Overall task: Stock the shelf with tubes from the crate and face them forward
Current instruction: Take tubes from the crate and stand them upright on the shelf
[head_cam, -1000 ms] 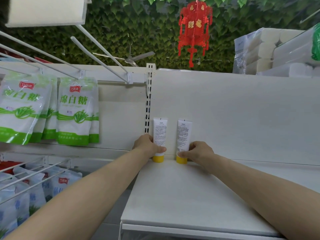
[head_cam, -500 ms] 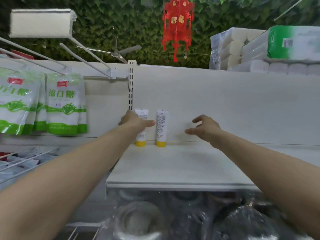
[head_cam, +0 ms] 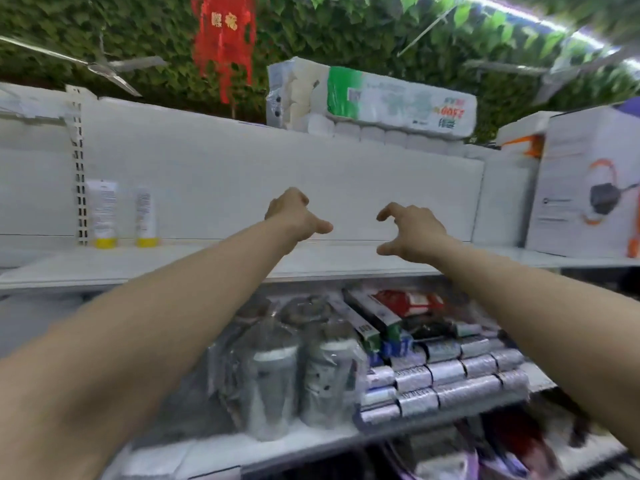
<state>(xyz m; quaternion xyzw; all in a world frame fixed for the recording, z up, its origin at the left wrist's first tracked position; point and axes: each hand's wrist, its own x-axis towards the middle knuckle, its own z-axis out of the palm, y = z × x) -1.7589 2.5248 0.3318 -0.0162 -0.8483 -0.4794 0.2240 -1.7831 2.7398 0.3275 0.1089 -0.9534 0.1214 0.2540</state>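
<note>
Two white tubes with yellow caps stand cap-down at the far left of the white shelf (head_cam: 214,261), against its back panel: the left tube (head_cam: 102,213) and the right tube (head_cam: 145,216), printed text sides facing out. My left hand (head_cam: 294,216) hovers over the shelf's middle, well right of the tubes, fingers loosely curled and holding nothing. My right hand (head_cam: 410,233) hovers beside it, also empty with loosely bent fingers. The crate is not in view.
A pack of toilet rolls (head_cam: 367,98) lies on top of the shelf unit. A white appliance box (head_cam: 588,188) stands at the shelf's right end. The lower shelf holds wrapped cans (head_cam: 301,372) and small boxes (head_cam: 443,372). A red lantern (head_cam: 225,39) hangs above.
Both hands have let go of the tubes and drawn back to the right. The view has swung right and down, so the tubes now sit at far left.
</note>
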